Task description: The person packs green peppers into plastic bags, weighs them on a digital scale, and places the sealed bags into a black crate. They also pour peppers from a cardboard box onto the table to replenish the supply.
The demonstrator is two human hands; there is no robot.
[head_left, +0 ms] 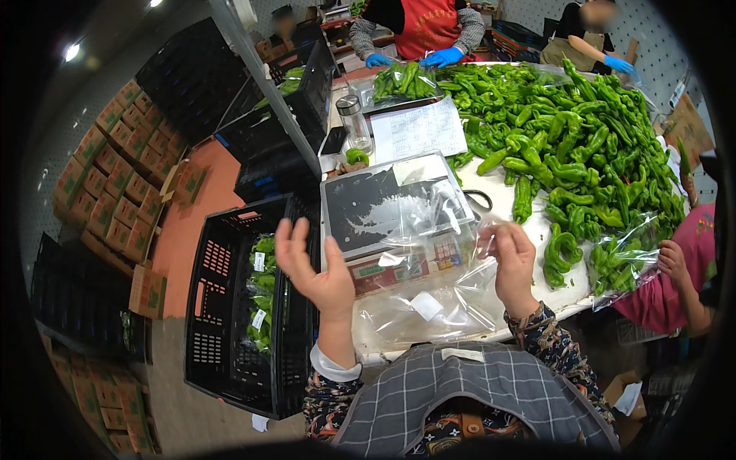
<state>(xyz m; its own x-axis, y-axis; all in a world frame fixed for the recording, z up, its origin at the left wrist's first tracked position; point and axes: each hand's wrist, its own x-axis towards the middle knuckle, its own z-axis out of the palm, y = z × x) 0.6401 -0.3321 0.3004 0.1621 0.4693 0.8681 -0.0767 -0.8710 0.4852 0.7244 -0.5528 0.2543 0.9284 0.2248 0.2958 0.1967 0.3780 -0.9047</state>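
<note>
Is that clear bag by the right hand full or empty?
Empty of peppers: the clear bag looks flat, and the scale shows through it.

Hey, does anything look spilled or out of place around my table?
A white scrap appears to lie on the floor by the black crate, like dropped litter. The scale's dark plate looks blotchy, though that may be only glare.

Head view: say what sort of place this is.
Probably a vegetable packing room: green peppers heaped on a table, a weighing scale, and a black crate holding bagged peppers.
</note>
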